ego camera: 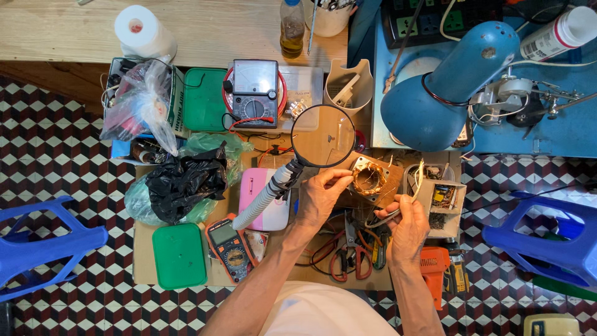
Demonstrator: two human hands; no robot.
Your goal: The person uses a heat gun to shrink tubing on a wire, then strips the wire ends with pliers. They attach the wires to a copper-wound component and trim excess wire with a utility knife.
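Tiled floor and cardboard sheet, spread with tools and boxes.

A patterned tile floor (56,155) carries a flat cardboard sheet (144,261). On the sheet lie a green lid (179,255), an orange multimeter (229,249), a pink box (266,198), a black plastic bag (185,180), red-handled pliers (348,261) and a small open box of parts (443,200). An orange drill (436,269) rests at the sheet's edge. Two blue plastic stools (43,239) stand on the tiles, one on each side. Further up, a wooden board (62,28) bears a white paper roll (140,30) and a bottle (291,28).

head cam | straight down | near, over cluttered work mat (146,261)
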